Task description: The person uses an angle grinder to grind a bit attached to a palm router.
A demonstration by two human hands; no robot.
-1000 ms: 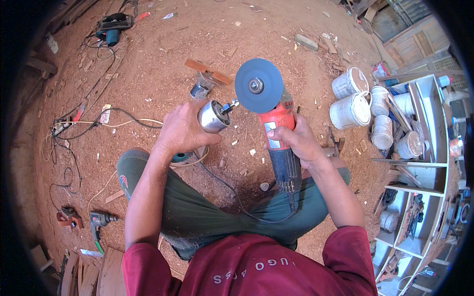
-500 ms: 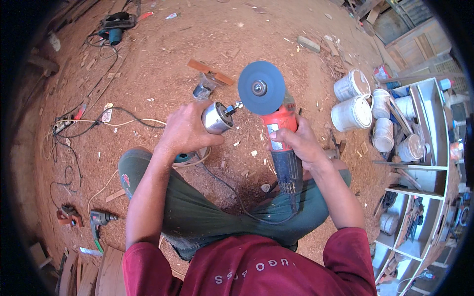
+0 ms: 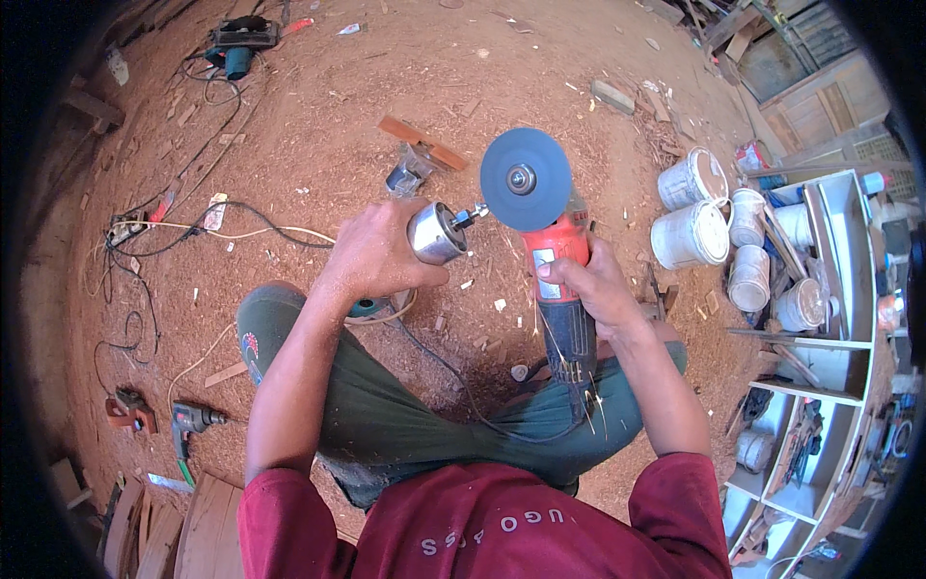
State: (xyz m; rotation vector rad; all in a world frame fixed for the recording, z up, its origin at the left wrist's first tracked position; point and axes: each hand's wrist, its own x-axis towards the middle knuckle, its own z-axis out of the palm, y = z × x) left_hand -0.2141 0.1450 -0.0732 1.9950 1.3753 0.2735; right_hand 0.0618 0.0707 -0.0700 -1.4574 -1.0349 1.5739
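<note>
My right hand (image 3: pixel 598 285) grips a red and black angle grinder (image 3: pixel 559 280) by its body, the grey-blue disc (image 3: pixel 526 179) facing up at me. My left hand (image 3: pixel 371 256) holds a short silver metal cylinder (image 3: pixel 436 234) with a thin shaft sticking out of its end. The shaft's tip (image 3: pixel 476 211) meets the left rim of the disc. Thin spark streaks show below the grinder, over my right knee. I sit cross-legged in green trousers on a floor covered in reddish sawdust. The grinder's black cable (image 3: pixel 453 376) runs across my lap.
White plastic buckets (image 3: pixel 690 232) stand to the right, beside a light blue shelf unit (image 3: pixel 830 318) full of tools. A small metal tool and a wood strip (image 3: pixel 420 159) lie ahead. Cables and a power strip (image 3: pixel 135 227) lie left; a drill (image 3: pixel 193 420) and planks sit lower left.
Both hands have shifted slightly right and down with the grinder and cylinder. The shaft tip now touches the disc rim, and sparks have appeared below the grinder.
</note>
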